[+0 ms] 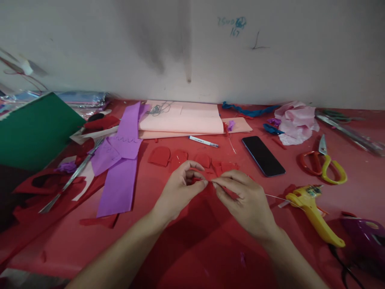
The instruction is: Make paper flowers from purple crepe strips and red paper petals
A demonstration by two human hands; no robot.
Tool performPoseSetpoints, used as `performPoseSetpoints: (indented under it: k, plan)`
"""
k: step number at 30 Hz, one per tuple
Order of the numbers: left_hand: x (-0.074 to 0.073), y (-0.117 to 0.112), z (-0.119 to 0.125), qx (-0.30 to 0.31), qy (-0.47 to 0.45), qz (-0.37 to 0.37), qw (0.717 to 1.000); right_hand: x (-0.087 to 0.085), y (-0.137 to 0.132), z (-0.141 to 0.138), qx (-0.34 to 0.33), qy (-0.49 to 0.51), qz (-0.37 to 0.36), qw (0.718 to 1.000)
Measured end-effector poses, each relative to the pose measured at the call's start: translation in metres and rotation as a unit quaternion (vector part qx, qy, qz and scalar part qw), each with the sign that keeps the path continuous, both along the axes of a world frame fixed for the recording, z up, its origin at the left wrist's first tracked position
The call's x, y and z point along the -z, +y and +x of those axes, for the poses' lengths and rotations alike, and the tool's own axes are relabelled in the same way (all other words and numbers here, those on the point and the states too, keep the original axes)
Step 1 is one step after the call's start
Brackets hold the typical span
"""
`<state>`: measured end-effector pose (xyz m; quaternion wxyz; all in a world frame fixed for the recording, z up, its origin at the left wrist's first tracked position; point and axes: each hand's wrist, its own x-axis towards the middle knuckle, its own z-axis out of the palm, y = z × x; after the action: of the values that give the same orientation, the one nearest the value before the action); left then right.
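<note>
My left hand point(183, 188) is curled, thumb and fingers bent toward each other; a bit of red shows between them, too small to name. My right hand point(243, 196) is closed in a pinch, its fingertips almost meeting my left thumb. What the pinch holds is too small to make out. A thin pale strand point(275, 197) runs from behind my right hand toward the yellow glue gun point(319, 220). Just beyond my hands lie several red cut pieces with rounded tops, among them one red piece point(160, 156) at the left end.
Behind lie a white marker point(203, 141) and folded peach sheets point(183, 116). To the right are a black phone point(263, 155), scissors point(322, 162) and pink crumpled paper point(296, 120). Purple strips point(118, 188), long metal scissors point(72, 176) and a green board point(39, 128) occupy the left.
</note>
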<state>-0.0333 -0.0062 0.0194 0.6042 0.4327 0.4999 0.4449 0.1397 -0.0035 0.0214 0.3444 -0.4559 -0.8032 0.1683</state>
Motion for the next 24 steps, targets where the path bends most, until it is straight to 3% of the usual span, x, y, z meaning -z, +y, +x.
performPoseSetpoints:
  k: [8,17,24]
  plan:
    - [0.0000,0.0010,-0.0008,0.002,0.004,0.011,1.000,0.0012,0.0000,-0.0004,0.006,-0.006,0.033,0.999]
    - [0.0002,-0.0006,-0.0010,-0.012,-0.007,0.008,1.000,-0.0015,0.0011,0.0006,-0.001,-0.029,-0.003,1.000]
    - [0.0000,0.0019,-0.0004,-0.015,-0.023,-0.004,1.000,0.0010,0.0000,0.0006,0.004,-0.046,0.055,0.997]
